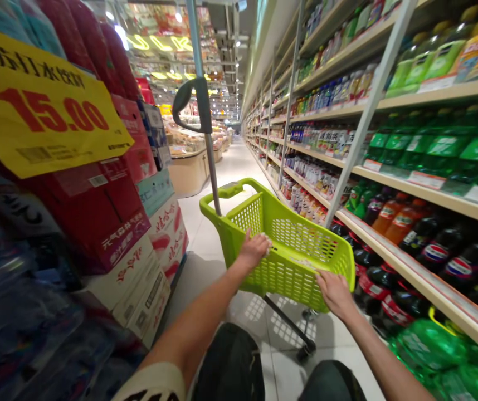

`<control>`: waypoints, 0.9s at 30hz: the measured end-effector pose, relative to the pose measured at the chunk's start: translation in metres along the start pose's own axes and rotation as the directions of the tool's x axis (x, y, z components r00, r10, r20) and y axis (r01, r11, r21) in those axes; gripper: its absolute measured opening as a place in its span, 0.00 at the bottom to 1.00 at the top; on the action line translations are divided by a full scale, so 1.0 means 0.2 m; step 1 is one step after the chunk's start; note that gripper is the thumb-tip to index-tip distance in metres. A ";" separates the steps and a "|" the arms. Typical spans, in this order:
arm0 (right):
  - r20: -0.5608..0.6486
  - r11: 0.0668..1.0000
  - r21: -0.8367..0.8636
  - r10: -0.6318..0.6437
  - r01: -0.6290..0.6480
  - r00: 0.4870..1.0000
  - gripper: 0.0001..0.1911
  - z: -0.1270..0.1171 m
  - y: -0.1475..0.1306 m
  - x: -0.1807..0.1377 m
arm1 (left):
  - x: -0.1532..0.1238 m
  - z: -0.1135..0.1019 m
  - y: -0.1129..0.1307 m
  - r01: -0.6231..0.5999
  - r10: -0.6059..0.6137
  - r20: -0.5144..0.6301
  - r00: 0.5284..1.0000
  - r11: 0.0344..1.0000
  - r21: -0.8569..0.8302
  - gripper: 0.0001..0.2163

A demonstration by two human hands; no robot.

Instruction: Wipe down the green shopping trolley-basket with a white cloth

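A lime-green plastic shopping cart [297,282] with perforated walls stands right in front of me. At its near wall, my left hand [252,252] is closed around a small, crumpled whitish wipe [266,240] at the rim. Farther right along the same rim, my right hand [334,288] has its fingers hooked over the edge, thumb side toward the basket. Some faint whitish marks show inside the basket near that hand. From the cart's far left corner rises a metal pole [211,167] with a dark grey looped handle [203,106].
Shelves [427,181] of drinks line the right side, with green soda bottles [435,345] low near my right arm. Stacked cartons [117,217] and a yellow price sign [47,106] crowd the left. A tiled aisle [239,153] runs ahead past a display counter [189,172].
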State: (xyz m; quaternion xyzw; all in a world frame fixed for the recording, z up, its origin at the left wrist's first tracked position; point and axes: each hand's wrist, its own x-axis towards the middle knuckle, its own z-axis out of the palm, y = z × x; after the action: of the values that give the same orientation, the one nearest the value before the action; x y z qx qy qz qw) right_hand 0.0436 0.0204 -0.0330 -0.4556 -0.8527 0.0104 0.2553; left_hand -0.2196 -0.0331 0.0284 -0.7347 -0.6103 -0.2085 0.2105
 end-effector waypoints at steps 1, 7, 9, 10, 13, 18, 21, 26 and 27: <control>-0.002 1.000 -0.005 0.001 -0.001 1.000 0.19 0.00 0.02 0.00 | 0.00 -0.04 -0.07 0.056 -0.056 -0.017 0.998 0.998 0.020 0.09; -0.047 0.998 -0.067 -0.024 0.020 0.999 0.18 -0.01 0.07 0.01 | -0.01 -0.03 -0.11 0.028 -0.022 -0.061 0.998 0.995 0.097 0.10; -0.047 0.997 -0.067 -0.050 0.047 0.998 0.17 -0.01 0.09 0.01 | -0.01 -0.01 -0.07 -0.045 0.050 -0.045 0.998 0.994 0.099 0.10; -0.045 0.996 -0.065 -0.058 0.055 0.997 0.17 0.00 0.10 0.01 | 0.00 -0.03 -0.08 -0.055 0.059 -0.036 0.998 0.994 0.098 0.10; -0.047 0.997 -0.065 -0.048 0.045 0.998 0.17 0.00 0.14 0.01 | 0.00 -0.15 -0.21 0.047 -0.042 -0.056 0.998 0.994 0.100 0.10; -0.051 0.999 -0.045 -0.016 0.013 0.999 0.18 0.00 0.17 0.02 | -0.01 -0.24 -0.34 0.215 -0.200 -0.131 0.971 0.970 0.117 0.11; -0.042 1.000 -0.029 0.004 -0.005 0.999 0.18 0.00 0.18 0.03 | 0.00 -0.16 -0.24 0.131 -0.124 -0.073 0.990 0.986 0.102 0.10; -0.030 1.000 0.003 0.016 -0.016 0.999 0.20 -0.01 0.21 0.03 | 0.03 -0.16 -0.19 0.008 -0.008 0.004 1.000 0.998 0.058 0.10; -0.025 1.000 0.007 0.020 -0.020 0.999 0.21 -0.01 0.23 0.03 | 0.03 -0.17 -0.20 0.047 -0.046 -0.012 0.999 0.997 0.068 0.10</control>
State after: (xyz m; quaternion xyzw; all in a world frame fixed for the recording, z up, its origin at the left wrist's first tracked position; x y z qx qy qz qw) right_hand 0.0766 0.0514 -0.0401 -0.4631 -0.8449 0.0103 0.2675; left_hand -0.2603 -0.0412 0.0628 -0.7117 -0.6327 -0.1963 0.2336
